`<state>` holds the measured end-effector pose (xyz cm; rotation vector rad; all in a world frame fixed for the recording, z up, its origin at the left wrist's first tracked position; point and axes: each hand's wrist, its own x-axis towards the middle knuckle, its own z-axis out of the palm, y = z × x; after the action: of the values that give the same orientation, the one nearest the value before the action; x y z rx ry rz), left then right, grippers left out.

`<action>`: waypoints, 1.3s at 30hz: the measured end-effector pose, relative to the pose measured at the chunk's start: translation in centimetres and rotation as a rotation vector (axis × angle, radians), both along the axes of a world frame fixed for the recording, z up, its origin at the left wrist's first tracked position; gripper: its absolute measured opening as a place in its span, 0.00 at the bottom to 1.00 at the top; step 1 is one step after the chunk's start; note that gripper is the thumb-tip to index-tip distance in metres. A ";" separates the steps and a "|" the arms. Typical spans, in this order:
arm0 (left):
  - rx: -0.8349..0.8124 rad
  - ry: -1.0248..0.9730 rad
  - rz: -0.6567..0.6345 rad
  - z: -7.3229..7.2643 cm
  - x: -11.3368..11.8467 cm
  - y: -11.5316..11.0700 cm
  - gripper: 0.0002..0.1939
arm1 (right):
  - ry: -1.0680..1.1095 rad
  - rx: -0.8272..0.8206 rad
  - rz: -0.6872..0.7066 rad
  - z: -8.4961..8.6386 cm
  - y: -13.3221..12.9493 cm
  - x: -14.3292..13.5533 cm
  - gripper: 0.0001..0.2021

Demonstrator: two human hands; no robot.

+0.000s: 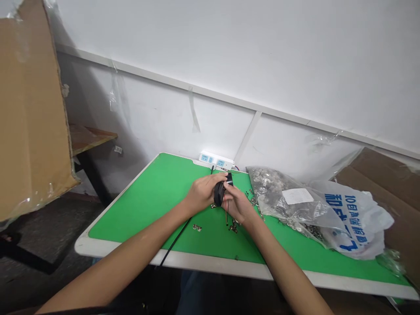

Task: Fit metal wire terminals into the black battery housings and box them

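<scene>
Grasping a black device (218, 194) jointly, left hand (204, 189) and right hand (237, 204) hold it above the green counter (141, 201); small metal parts (233, 226) lie nearby, a white power strip (215, 160) behind.

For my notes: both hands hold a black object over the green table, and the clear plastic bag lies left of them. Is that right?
No: in the head view, the clear plastic bag lies to the right of the left hand and right hand. The rest is correct.
</scene>
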<state>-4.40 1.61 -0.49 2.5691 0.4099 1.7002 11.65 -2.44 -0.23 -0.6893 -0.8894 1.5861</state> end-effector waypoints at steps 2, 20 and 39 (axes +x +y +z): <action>-0.079 -0.037 -0.031 -0.3 0.3 0.0 0.24 | -0.050 0.033 -0.062 -0.2 0.1 0.2 0.19; -0.418 0.062 -0.081 -1.6 -0.1 0.8 0.38 | -1.121 0.946 -0.789 -0.4 0.1 2.8 0.05; -0.693 -0.064 -0.190 -0.7 0.7 0.7 0.35 | -1.191 0.999 -0.710 -0.3 -0.8 2.2 0.06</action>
<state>-3.74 2.28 -1.21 1.9750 0.5996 1.2730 13.90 -3.20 -0.58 -1.0023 -1.8038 -0.1323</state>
